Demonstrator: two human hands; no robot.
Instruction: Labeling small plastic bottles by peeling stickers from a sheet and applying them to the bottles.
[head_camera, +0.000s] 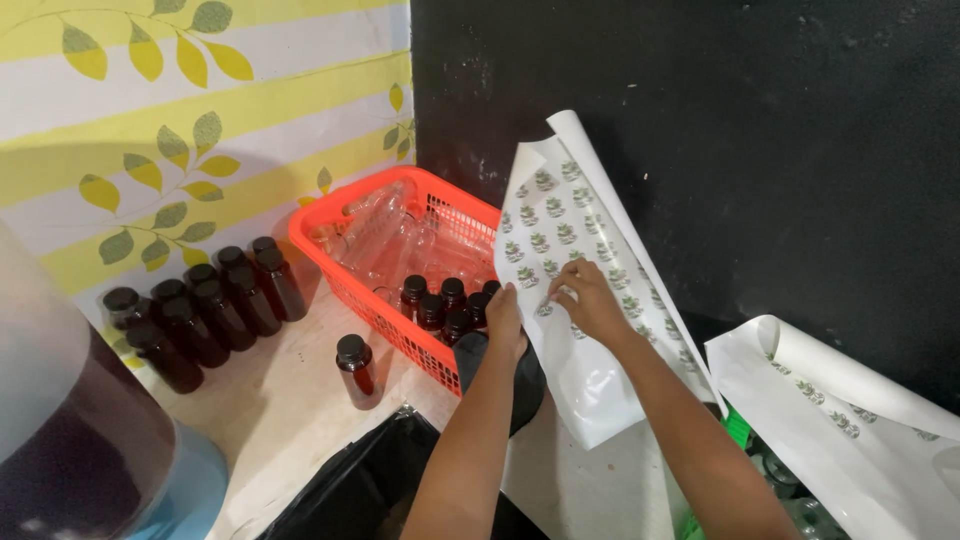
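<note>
White label sheet (575, 300) with rows of small round green stickers, leaning just right of the orange basket (345, 275). Left hand (505, 320) pinches its near edge; right hand (590, 300) fingertips press one sticker. Dark capped bottles (200, 310) stand left of the basket; another sheet (840, 420) lies far right.

Both bare forearms enter from six o'clock and rise toward twelve, converging slightly. The left hand (505, 318) is palm down with its fingers pointing to twelve o'clock. The right hand (588, 298), at its three o'clock, is bent at the wrist toward ten o'clock, fingertips curled and pinched together.
</note>
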